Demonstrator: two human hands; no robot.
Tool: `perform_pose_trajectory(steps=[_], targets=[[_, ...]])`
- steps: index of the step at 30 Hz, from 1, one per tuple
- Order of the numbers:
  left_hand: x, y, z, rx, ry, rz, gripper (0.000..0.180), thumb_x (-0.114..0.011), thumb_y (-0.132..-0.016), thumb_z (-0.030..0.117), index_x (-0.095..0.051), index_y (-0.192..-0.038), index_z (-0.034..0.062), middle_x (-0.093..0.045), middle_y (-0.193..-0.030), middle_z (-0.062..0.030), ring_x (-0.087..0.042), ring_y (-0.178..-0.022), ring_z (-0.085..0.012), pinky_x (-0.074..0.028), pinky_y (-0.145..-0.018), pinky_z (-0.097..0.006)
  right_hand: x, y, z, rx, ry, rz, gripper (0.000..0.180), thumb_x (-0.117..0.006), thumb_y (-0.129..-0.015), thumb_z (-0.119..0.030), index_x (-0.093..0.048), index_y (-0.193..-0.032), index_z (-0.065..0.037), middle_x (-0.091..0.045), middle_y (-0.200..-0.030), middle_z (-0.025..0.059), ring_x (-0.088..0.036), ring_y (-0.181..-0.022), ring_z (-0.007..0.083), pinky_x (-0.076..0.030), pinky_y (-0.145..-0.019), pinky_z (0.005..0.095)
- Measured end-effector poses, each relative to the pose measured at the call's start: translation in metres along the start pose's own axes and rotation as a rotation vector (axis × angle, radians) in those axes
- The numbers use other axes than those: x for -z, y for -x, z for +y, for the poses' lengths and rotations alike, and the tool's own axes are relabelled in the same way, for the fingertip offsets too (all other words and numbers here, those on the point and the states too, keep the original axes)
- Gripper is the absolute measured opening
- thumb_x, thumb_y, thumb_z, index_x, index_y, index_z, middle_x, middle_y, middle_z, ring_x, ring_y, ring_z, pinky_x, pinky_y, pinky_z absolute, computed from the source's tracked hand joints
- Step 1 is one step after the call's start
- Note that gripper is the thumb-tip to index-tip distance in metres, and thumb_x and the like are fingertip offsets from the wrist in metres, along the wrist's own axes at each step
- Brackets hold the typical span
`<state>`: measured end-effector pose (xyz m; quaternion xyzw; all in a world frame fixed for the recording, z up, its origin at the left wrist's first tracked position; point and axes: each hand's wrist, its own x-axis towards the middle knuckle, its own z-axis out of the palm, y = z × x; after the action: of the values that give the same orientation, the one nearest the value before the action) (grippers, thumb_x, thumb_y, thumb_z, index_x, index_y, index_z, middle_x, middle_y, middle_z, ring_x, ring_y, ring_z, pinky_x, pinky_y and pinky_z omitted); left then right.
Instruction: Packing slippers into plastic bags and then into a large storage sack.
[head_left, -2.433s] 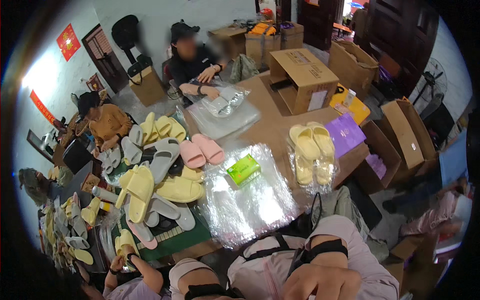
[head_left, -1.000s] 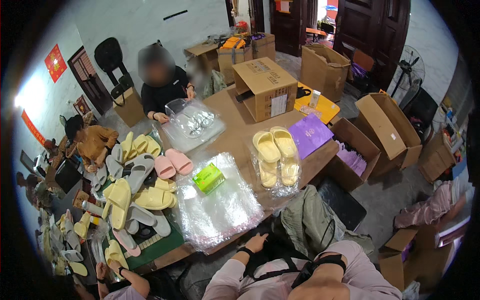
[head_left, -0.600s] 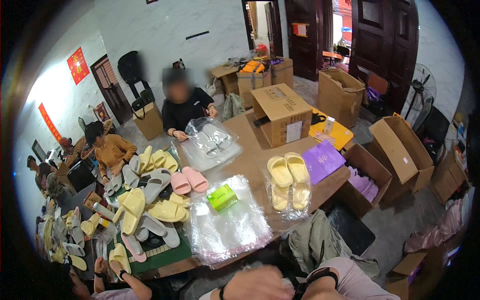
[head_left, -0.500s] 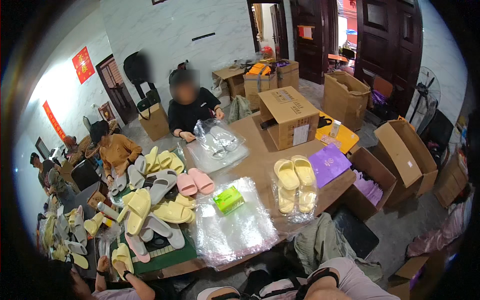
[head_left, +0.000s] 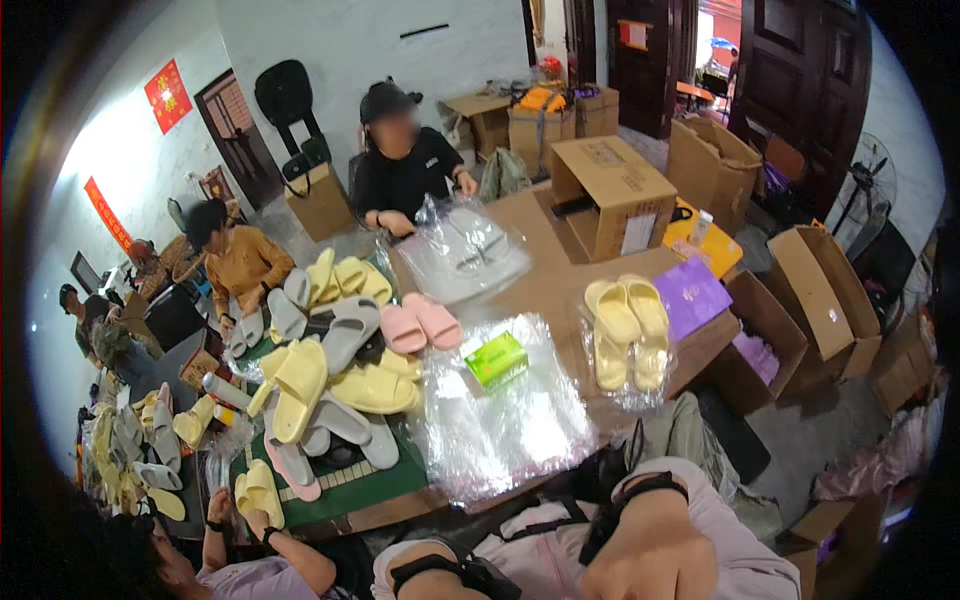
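At the lower edge my right hand point(head_left: 650, 555) shows its back, a black strap round the wrist. Its fingers curl under, and anything in them is hidden. My left hand point(head_left: 435, 585) is mostly cut off below its black strap, so its fingers cannot be made out. Both hands are in front of my body, apart from the table. Nearest on the table lies a stack of clear plastic bags point(head_left: 510, 430) with a green box point(head_left: 496, 359) on top. To its right, yellow slippers point(head_left: 628, 310) rest with clear plastic around the lower part.
Yellow, grey and pink slippers point(head_left: 300, 390) pile up at left. Across the table point(head_left: 555, 290) a person point(head_left: 410, 160) handles bagged slippers point(head_left: 475, 240). Another person's hands point(head_left: 240, 515) hold yellow slippers at lower left. Cardboard boxes point(head_left: 610, 190) stand on the table and floor; a purple bag point(head_left: 685, 297) lies right.
My view has shifted, so the table sits further right in the picture. My right hand has come into view at the lower edge, and more of my left wrist shows.
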<state>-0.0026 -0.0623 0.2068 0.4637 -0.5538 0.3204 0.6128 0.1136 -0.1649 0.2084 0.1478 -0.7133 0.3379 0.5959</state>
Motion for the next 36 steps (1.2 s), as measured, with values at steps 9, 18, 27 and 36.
perform_pose_trajectory(steps=[9,18,27,36], targets=[[0.037,0.020,0.019,-0.101,-0.167,0.109,0.002,-0.055,-0.083,0.007,-0.056,-0.081,0.0062,-0.061,-0.077,-0.0082,-0.056,-0.067,-0.0195,-0.041,-0.060,-0.030,-0.009,0.004,0.060,0.287,0.780,0.422,0.011,-0.053,-0.082,-0.003,-0.062,-0.075,-0.002,-0.062,-0.082,0.0127,-0.055,-0.061,0.0232,-0.044,-0.053,0.0289],[0.054,0.052,0.008,0.072,-0.016,0.553,0.004,-0.061,-0.079,0.003,-0.059,-0.082,0.0007,-0.061,-0.086,-0.0110,-0.062,-0.070,-0.0208,-0.051,-0.057,-0.029,-0.008,0.015,0.056,0.095,0.914,0.771,0.014,-0.053,-0.075,0.007,-0.057,-0.066,-0.004,-0.060,-0.066,0.0077,-0.059,-0.059,0.0186,-0.051,-0.054,0.0242],[0.069,0.084,-0.015,0.195,0.342,0.421,0.016,-0.055,-0.083,0.002,-0.061,-0.096,-0.0066,-0.063,-0.091,-0.0217,-0.064,-0.074,-0.0300,-0.058,-0.060,-0.032,-0.015,0.032,0.044,-0.156,0.675,1.009,0.016,-0.047,-0.086,0.003,-0.062,-0.084,0.003,-0.066,-0.088,0.0139,-0.063,-0.077,0.0239,-0.052,-0.071,0.0283],[0.076,0.060,-0.030,0.014,0.296,0.498,0.019,-0.056,-0.081,-0.001,-0.062,-0.098,-0.0038,-0.063,-0.092,-0.0219,-0.063,-0.078,-0.0300,-0.057,-0.065,-0.032,-0.028,0.070,0.030,-0.089,1.349,0.520,0.036,-0.061,-0.081,-0.034,-0.062,-0.105,-0.007,-0.058,-0.112,0.0072,-0.053,-0.104,0.0228,-0.044,-0.083,0.0351]])
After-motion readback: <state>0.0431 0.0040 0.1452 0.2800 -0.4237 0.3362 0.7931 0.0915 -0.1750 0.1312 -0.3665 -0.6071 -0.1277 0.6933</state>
